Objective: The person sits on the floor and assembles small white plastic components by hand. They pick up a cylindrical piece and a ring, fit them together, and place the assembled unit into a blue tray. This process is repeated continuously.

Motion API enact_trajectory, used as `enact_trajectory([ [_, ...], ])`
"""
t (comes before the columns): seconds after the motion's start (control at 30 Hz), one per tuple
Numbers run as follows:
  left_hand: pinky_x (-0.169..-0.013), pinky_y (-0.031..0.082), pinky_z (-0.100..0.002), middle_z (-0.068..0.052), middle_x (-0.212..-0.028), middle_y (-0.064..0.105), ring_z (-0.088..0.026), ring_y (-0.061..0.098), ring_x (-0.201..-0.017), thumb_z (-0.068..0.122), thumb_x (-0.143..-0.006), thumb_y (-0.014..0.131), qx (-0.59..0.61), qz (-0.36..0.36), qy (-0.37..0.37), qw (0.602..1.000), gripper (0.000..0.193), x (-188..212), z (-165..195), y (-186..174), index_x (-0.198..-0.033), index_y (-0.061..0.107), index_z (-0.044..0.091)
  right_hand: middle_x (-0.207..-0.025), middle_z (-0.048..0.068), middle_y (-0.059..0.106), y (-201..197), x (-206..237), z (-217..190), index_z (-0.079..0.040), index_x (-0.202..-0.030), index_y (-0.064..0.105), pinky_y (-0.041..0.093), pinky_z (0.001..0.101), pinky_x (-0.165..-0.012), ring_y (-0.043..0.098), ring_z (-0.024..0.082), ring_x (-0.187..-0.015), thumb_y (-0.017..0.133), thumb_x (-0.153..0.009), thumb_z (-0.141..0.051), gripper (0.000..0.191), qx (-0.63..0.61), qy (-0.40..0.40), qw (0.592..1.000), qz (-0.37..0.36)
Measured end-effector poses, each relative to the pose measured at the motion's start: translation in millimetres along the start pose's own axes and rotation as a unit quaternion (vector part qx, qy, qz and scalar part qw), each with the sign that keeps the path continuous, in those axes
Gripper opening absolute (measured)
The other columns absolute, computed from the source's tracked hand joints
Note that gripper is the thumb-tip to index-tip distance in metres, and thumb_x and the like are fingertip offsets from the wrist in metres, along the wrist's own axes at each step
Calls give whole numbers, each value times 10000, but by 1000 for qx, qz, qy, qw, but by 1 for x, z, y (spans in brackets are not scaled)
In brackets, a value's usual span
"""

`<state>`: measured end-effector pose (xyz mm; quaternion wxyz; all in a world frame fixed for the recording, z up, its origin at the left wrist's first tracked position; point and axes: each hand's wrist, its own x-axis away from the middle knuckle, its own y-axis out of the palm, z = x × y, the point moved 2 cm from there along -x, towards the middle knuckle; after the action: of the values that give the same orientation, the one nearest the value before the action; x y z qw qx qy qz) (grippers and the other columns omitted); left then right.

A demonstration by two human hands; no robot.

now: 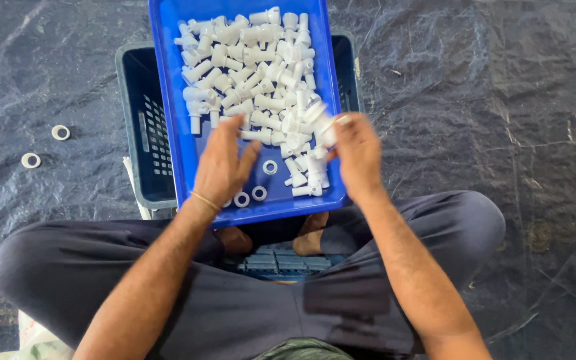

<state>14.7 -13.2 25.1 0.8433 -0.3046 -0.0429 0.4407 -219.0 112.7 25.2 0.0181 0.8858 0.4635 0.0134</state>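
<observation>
A blue tray (168, 107) holds a pile of several white plastic fittings (255, 73). My left hand (221, 163) hovers low over the tray's near left part, fingers spread, holding nothing I can see; white rings (241, 199) lie just beside it. My right hand (358, 153) is at the tray's near right edge, fingers closed on a white plastic fitting (321, 127) that looks blurred.
The tray rests on a dark blue slotted crate (143, 133). I sit cross-legged on black plastic sheeting (475, 100). Two white rings (60, 132) (31, 160) lie on the sheet to the left.
</observation>
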Motion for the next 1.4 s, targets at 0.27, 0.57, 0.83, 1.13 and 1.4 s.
enact_trajectory([
  [0.27,-1042,418,-542,-320,-1406,453,-544,480,-1241,210,-789,793,-242,47,12,969,683,-13,-32,7,-1374,518,-8,-1103,193,610,-35,-19,-27,25,-1228,581,534,425,-836,613,317,-999,820,-896,-172,454,466,-228,847,119],
  [0.57,-986,515,-479,-202,-1357,546,-403,569,-1193,184,-825,772,-151,-129,32,980,474,-4,-23,23,-1272,637,101,-1253,212,607,39,8,-13,-43,-1192,705,520,429,-943,601,390,-1128,670,-825,-4,371,499,-290,804,-143],
  [0.83,-792,551,-486,-88,-1025,664,-326,650,-1001,383,-766,828,-304,-279,-29,910,380,6,-26,18,-1021,678,145,-1126,148,621,49,2,-9,-42,-968,677,525,443,-869,608,347,-1012,699,-826,-73,146,560,-271,770,-143],
  [1.13,-769,552,-478,-74,-954,677,-321,678,-946,306,-763,789,-256,-265,69,927,293,21,-14,46,-997,693,160,-1119,105,646,47,6,-17,-21,-1047,691,537,413,-846,631,324,-983,787,-806,-83,267,509,-287,801,-133],
  [1.4,-764,564,-420,-139,-940,688,-304,686,-832,187,-826,791,-67,-199,-21,977,216,6,-16,37,-1011,726,99,-999,66,689,37,5,-8,-38,-1195,599,558,247,-693,699,109,-806,794,-854,-16,393,209,-67,970,-99],
])
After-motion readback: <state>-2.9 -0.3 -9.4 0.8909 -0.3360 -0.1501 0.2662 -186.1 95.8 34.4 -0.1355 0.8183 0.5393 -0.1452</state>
